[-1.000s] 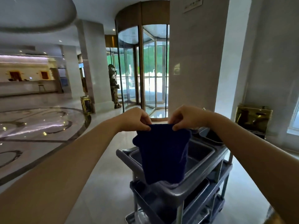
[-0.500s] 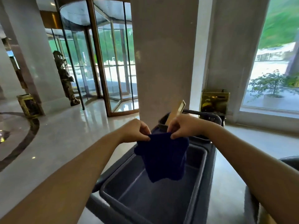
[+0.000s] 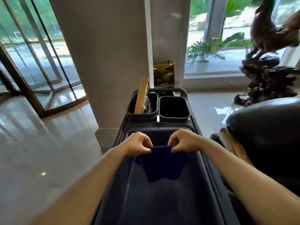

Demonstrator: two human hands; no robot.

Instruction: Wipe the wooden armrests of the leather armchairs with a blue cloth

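Cart [image 3: 203, 159] dead ahead, grey plastic. Big near tray [image 3: 162, 200] has nothing lying in it. Two small bins at the far end: left bin [image 3: 142, 104] holds a tilted wooden handle [image 3: 142, 96] plus something dark, can't make it out; right bin [image 3: 174, 107] looks bare inside.

Blue cloth [image 3: 161, 163] hangs over the big tray, held by its top edge. Left hand [image 3: 138, 143] and right hand [image 3: 183, 140] each pinch a top corner, fingers curled in, hands close together.

Leather armchair [image 3: 266, 135] on the right, just beside the cart; its wooden armrest [image 3: 232, 145] runs along the cart's right rim, untouched by the cloth.

Room: glossy pale marble floor [image 3: 40, 135], square pillar [image 3: 105, 54] far left of the cart, glass revolving door [image 3: 32, 54] further left, brass bin [image 3: 164, 73] behind the cart, window [image 3: 219, 38] and dark carved sculpture [image 3: 267, 62] far right.

Clearance: open floor to the left; right side tight against the chair.
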